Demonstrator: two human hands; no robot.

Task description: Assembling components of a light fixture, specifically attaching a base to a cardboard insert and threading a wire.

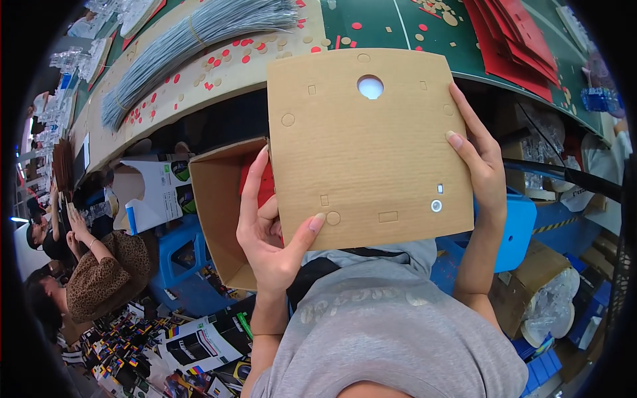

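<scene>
I hold the square brown corrugated cardboard panel (368,146) up above my lap: left hand (272,232) fingers pinch its lower corner, right hand (481,166) fingers grip its right edge, near the green table (398,26).

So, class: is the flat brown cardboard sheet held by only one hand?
No: the left hand and right hand grip opposite edges of the cardboard sheet.

The person wears a grey T-shirt (385,318); forearms and hands are bare.
</scene>
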